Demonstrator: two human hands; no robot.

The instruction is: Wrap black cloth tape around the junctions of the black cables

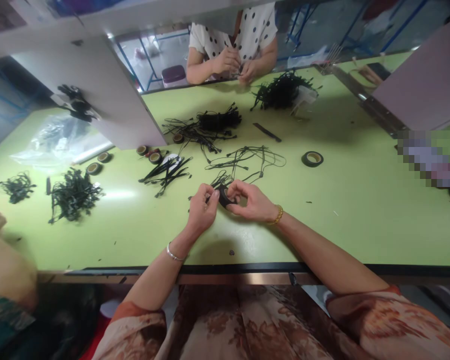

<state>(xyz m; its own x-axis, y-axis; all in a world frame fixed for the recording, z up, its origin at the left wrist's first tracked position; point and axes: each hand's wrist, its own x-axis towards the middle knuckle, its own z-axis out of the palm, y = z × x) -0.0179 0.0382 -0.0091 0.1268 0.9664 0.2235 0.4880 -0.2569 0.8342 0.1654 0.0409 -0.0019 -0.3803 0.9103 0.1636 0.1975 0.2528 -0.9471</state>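
My right hand (253, 201) grips a roll of black tape (227, 196) with the fingers curled round it. Just left of the roll, my left hand (204, 207) is closed in a pinch; a bit of something dark shows at its fingers, too small to name. Both hands are over the near middle of the green table (285, 240). Right behind them lies a bunch of thin black cables (222, 178), with looser cables (262, 159) spread beyond it. To the right of these rests another black tape roll (312, 158).
Black strips (167, 174), small tape rolls (155, 157) and a cable pile (75, 195) lie to the left. Farther back are a cable bundle (219, 120) and a big cable heap (283, 90). A white panel (108, 90) stands upright. Across sits a co-worker (234, 50); another person's arm (7, 250) is at left.
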